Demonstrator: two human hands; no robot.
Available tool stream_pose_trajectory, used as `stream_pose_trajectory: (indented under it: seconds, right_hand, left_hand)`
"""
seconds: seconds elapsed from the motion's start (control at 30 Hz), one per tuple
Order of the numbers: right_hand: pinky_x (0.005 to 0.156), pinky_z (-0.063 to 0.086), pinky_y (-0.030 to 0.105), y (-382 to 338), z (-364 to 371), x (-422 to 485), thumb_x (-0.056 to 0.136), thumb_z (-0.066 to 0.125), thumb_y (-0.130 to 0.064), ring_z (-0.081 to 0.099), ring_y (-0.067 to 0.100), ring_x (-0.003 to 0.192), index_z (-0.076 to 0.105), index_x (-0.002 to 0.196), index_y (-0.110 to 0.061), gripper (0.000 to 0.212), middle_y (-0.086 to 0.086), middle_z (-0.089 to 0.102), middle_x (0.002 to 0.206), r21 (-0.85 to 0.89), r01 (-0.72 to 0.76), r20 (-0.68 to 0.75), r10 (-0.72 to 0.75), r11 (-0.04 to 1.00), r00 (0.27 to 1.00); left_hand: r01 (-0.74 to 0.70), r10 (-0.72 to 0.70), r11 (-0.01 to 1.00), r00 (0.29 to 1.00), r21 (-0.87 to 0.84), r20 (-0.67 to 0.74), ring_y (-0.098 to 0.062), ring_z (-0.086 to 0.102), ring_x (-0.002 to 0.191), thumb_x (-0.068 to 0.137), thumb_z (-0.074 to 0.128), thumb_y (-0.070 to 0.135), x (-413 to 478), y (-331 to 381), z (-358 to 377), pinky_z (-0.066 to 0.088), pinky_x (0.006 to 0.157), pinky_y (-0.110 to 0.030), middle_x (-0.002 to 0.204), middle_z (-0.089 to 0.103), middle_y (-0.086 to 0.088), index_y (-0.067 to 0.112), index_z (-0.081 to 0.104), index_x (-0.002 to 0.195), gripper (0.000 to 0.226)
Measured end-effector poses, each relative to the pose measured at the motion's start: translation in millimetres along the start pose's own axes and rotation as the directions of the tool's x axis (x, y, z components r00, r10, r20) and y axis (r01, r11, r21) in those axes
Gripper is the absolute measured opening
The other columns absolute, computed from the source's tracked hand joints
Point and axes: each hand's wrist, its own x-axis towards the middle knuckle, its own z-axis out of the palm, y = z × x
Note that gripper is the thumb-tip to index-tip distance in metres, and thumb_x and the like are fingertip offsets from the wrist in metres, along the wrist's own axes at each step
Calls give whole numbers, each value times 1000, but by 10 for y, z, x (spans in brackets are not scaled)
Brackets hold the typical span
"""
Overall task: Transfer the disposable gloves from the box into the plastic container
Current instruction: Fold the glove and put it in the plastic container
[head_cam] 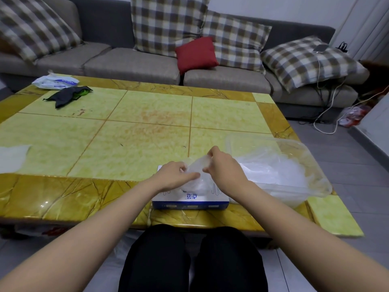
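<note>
Left hand [174,175] and right hand [223,167] are pinching a filmy wad of gloves [199,165] over the box [190,202] at the table's [63,199] near edge; clinging extras may be dragging out, missing the plastic container [311,157] alongside.

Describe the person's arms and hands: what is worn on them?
The left arm and right arm are bare as far as the frame shows; no sleeve is visible. The left hand and right hand are ungloved, with no ring, watch or bracelet seen. The only clothing in view is black trousers.
</note>
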Motion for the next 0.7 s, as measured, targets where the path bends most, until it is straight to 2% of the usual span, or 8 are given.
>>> stream_pose_trajectory:
  seconds: [0.03,0.1,0.17,0.27,0.4,0.5,0.63,0.7]
  right_hand:
    - [56,34,30,-8,14,13,92,54,-6,47,21,74,44,112,-6,22,12,61,104,-27,6,15,-6,1000,1000]
    - [50,29,26,-19,18,28,89,49,3,46,19,70,45,109,-5,22,14,64,100,-37,16,32,-15,999,999]
    - [52,34,29,-11,-17,33,86,46,9,49,21,71,46,109,-4,26,14,65,98,-50,17,34,-15,999,999]
    - [63,46,33,50,-99,41,85,47,12,51,19,72,49,113,-3,32,14,65,97,-58,-6,28,8,998,1000]
    - [73,49,35,120,-159,51,86,49,10,56,21,79,51,115,-5,33,12,66,99,-52,-19,32,20,998,999]
    - [69,46,30,123,-213,74,85,50,10,58,21,81,55,111,-6,31,8,68,94,-31,-31,36,32,999,999]
    - [58,40,23,120,-342,79,86,53,7,54,16,73,59,102,-7,21,-6,54,70,-28,-25,17,26,999,1000]
    - [64,47,26,99,-450,53,87,52,6,59,17,75,62,95,-5,17,-4,57,72,-31,1,-5,-1,1000,1000]
  left_hand:
    - [0,-1,999,1000,-43,-6,-15,46,70,85,59,51,-5,13,-2,36,62,-27,81,52,1,12,55,82,39]
    - [9,-8,1000,999,20,-53,-18,51,80,84,60,51,4,6,34,43,73,-31,88,54,2,13,57,90,38]
    - [37,-21,990,993,138,-114,-20,49,82,80,64,50,38,-41,94,43,81,-34,81,50,7,21,53,79,30]
    - [48,-21,980,989,192,-143,-19,43,74,77,69,47,59,-54,136,35,74,-33,66,40,10,25,41,61,39]
    - [56,-21,970,989,236,-149,-13,34,58,76,71,44,51,-35,137,29,69,-31,60,35,6,20,36,59,46]
    - [46,-12,965,991,259,-131,-11,31,55,75,72,45,59,-22,134,28,67,-31,60,33,5,19,35,59,48]
    - [43,-7,950,993,311,-118,-15,39,65,76,71,47,24,24,112,28,70,-31,64,36,6,20,36,60,47]
    - [49,-11,936,994,349,-109,-17,43,73,77,70,49,9,32,101,30,71,-31,69,39,7,20,39,62,45]
